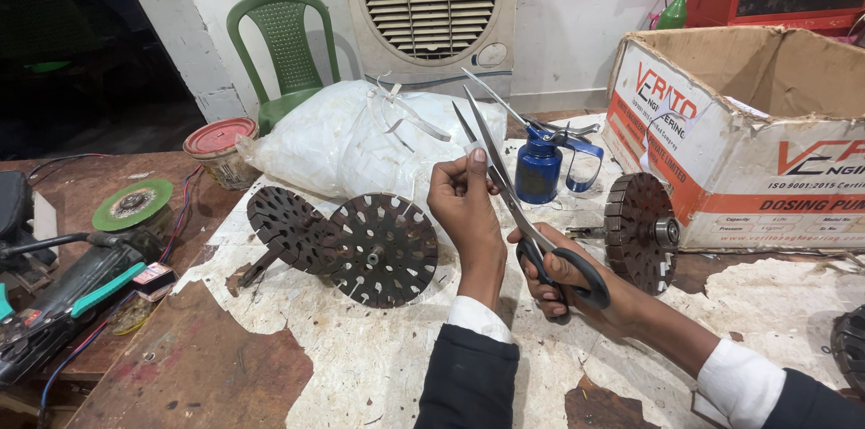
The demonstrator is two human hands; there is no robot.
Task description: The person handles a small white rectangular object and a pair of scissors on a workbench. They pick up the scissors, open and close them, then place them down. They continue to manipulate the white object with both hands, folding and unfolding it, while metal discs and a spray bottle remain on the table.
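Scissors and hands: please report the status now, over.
Right hand shut on scissors, blades open, pointing up. Left hand raised, fingers pinched beside the blades. Slotted metal rotor and blue oil can close by.

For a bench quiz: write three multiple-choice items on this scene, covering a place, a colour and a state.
1. Where does the oil can stand?
A. beside the cardboard box
B. on the green chair
C. on the floor

2. What colour are the scissors' handles?
A. red
B. black
C. yellow

3. How are the scissors blades?
A. closed
B. open
C. broken off

Answers:
1 A, the blue can stands on the table, just left of the box.
2 B, the loops in the right hand are black.
3 B, the two blades spread apart above the left hand.
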